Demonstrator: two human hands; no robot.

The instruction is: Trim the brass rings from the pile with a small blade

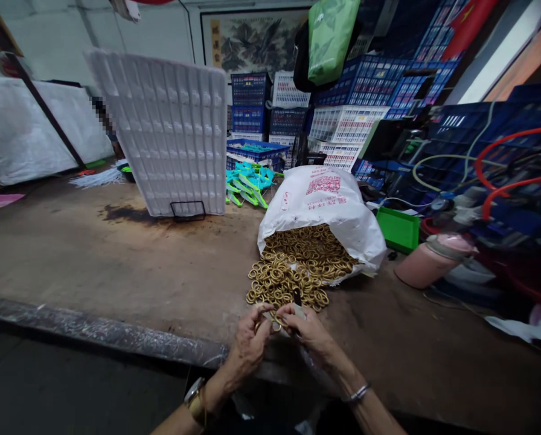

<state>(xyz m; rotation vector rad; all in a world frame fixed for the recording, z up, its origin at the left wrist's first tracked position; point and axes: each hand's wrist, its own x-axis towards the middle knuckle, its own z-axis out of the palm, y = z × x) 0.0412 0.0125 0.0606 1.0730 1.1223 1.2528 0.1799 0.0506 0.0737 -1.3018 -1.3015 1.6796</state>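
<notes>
At the front edge of the table, my left hand is closed in a pinch on a gold-coloured ring. Facing it, my right hand has its fingertips pressed together close to the same ring. A slim black piece sticks up from the right fingers beside a pale strip; it looks like part of a small hand tool, but its kind is unclear. Just beyond both hands lies a heap of gold rings. They spill from the open mouth of a white woven sack lying on its side.
A white ribbed plastic panel leans on a black wire stand at left. Behind the sack lie green and turquoise pieces. A green tray and a pink cylinder are at right. Stacked crates fill the back.
</notes>
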